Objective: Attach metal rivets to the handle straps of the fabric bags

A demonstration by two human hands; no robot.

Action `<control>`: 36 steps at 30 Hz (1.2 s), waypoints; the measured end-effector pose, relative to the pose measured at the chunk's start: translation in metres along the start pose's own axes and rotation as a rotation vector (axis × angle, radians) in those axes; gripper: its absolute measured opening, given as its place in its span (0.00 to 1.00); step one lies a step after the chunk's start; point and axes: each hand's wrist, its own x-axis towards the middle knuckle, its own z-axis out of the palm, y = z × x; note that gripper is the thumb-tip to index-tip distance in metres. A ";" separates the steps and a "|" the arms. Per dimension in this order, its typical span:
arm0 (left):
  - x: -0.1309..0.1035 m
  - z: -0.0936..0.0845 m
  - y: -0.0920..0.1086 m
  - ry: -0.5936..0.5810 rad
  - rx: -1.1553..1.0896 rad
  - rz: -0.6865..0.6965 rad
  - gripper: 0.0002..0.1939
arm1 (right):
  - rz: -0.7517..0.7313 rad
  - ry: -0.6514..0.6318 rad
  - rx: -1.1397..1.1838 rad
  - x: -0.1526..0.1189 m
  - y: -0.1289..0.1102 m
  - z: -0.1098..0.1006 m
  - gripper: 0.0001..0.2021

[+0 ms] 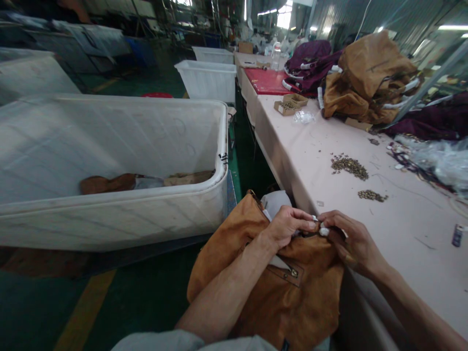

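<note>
Here, the left hand (288,225) is closed, thumb and fingers pinching at the upper edge of the tan bag (307,302). The right hand (353,239) grips the same edge just beside it, fingers curled; a white wrapping (323,230) shows between the two. The bag lies over the person's lap, against the side of the pale-covered table (413,263), its small zipper (293,273) facing up below the hands. On the table, beyond the right hand, lie two heaps of small metal pieces (350,166), and farther back an open cardboard box (283,110) beside a crumpled clear plastic bag (303,117). Behind these, brown bags (373,63) with white-wrapped handles are piled near purple bags (309,53). To the left of the tan bag stands a large white bin (109,219) with a brown item (109,184) inside.
</note>
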 end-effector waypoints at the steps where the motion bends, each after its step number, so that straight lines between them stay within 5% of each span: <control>1: 0.000 0.000 -0.001 -0.001 0.015 0.017 0.23 | 0.020 -0.005 0.025 0.000 0.000 -0.001 0.05; 9: 0.000 0.003 -0.004 0.012 0.202 0.120 0.21 | 0.245 -0.004 0.033 -0.004 0.001 -0.004 0.03; 19: -0.007 0.002 0.006 -0.028 0.638 0.299 0.19 | 0.288 0.138 -0.118 -0.007 0.007 0.003 0.06; 36: -0.025 0.022 0.013 0.041 1.144 0.520 0.08 | 0.196 -0.084 -0.060 -0.002 -0.008 -0.023 0.12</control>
